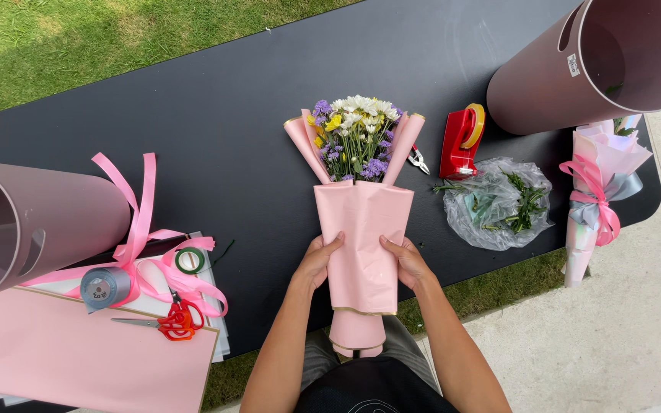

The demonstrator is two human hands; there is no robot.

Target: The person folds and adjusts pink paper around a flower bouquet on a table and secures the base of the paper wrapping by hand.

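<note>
A bouquet of white, yellow and purple flowers (355, 134) lies on the black table (239, 115), wrapped in pink paper (363, 222) with its stem end hanging over the near edge. My left hand (318, 260) grips the left side of the wrap. On the opposite side my right hand (408, 261) holds the paper too, both thumbs pressing on top of it.
A red tape dispenser (460, 141), small snips (419, 160) and a plastic bag of green trimmings (499, 203) lie to the right. A finished bouquet (598, 191) and two pink tubes (606, 61) (32, 229) flank the table. Left: pink ribbon (143, 245), orange scissors (170, 321), tape rolls, pink paper sheets (86, 359).
</note>
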